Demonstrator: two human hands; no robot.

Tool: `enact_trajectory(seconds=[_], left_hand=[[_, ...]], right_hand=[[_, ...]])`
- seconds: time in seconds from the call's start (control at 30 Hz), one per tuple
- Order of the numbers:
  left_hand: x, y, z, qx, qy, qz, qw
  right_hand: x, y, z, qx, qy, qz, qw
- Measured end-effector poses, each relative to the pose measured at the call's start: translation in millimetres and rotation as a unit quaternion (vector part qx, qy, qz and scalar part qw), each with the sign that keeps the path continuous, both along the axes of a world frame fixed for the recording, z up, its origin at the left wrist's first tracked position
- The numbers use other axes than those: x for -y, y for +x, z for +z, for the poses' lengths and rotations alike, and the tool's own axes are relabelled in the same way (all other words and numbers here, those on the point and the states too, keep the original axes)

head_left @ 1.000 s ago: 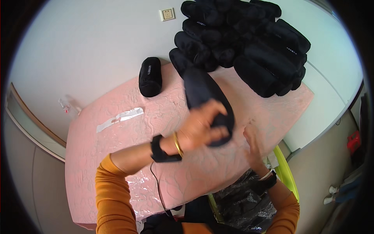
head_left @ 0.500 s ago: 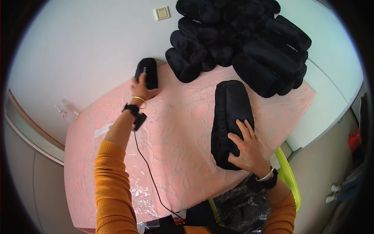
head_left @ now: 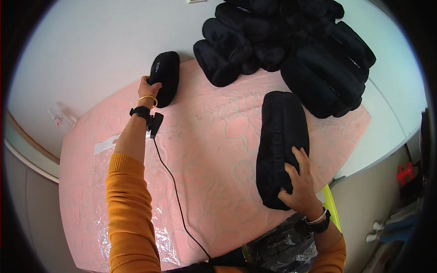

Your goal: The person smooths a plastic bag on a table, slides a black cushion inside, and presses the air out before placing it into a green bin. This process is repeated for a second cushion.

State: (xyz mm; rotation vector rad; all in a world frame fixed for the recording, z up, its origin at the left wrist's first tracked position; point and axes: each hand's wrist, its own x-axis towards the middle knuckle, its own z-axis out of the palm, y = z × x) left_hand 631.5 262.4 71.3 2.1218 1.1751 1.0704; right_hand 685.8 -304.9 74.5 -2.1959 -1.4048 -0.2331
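On the far left of the pink quilted table cover, a plump black plush cushion (head_left: 167,75) with a small pale mark leans near the wall. My left hand (head_left: 149,88) has closed on its near left side, the thumb lying over it. A longer black cushion (head_left: 280,132) lies lengthwise on the right half of the table, a gathered seam running along it. My right hand (head_left: 300,182) rests on its near right part with the fingers spread. Both wrists carry dark straps; a black cable (head_left: 175,195) runs from the left one towards me.
Several black cushions (head_left: 318,77) are heaped at the back right. Clear plastic film (head_left: 159,232) with a white strip (head_left: 105,145) lies by my left forearm. Dark plastic bags (head_left: 284,245) sit below the near edge beside a yellow-green rim (head_left: 331,207). A person's legs (head_left: 396,234) show far right.
My left hand has gone from reaching over the far-left cushion to gripping its side, and the cushion has tilted. The view has shifted; my right hand stays on the long cushion.
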Motion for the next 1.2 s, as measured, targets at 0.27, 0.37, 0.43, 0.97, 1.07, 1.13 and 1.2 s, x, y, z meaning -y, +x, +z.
enact_trajectory(seconds=[0.27,0.37,0.43,0.97,1.07,1.13,1.2], left_hand=[[98.8,-117.0,86.8,0.25,-0.233,-0.173,0.923],[142.3,-182.6,106.3,0.244,-0.251,-0.284,0.893],[186.7,-229.1,119.3,0.224,-0.232,-0.318,0.891],[321.5,-553.7,125.8,0.315,0.016,-0.219,0.923],[312.2,-603.0,105.9,0.304,0.061,-0.119,0.943],[296.8,-636.1,82.4,0.298,0.08,-0.066,0.949],[280.0,-666.3,52.6,0.232,0.087,0.003,0.969]], right_hand=[[4.3,-2.8,-7.8,0.013,0.017,-0.005,1.0],[5.8,-2.3,-7.8,0.003,0.024,-0.01,1.0],[12.2,-3.4,-1.8,0.004,0.008,-0.029,1.0],[-64.2,-192.1,74.7,-0.149,0.241,0.213,0.935],[-93.3,-220.8,36.3,-0.055,0.108,0.297,0.947],[-110.9,-237.3,21.9,-0.041,0.05,0.302,0.951],[-122.5,-245.0,12.5,-0.025,-0.052,0.308,0.95]])
